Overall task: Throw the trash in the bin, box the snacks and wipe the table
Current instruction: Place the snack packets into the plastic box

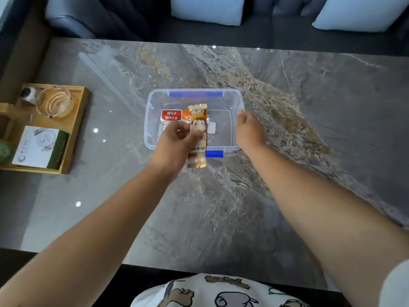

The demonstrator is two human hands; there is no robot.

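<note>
A long snack pack (197, 134) is gripped by the left hand (177, 140) over the clear box (230, 96). The box's right rim is held by the right hand (249, 129).

Wooden tray (76, 129), glass pitcher (54, 101), sofa cushions (207, 8)
</note>
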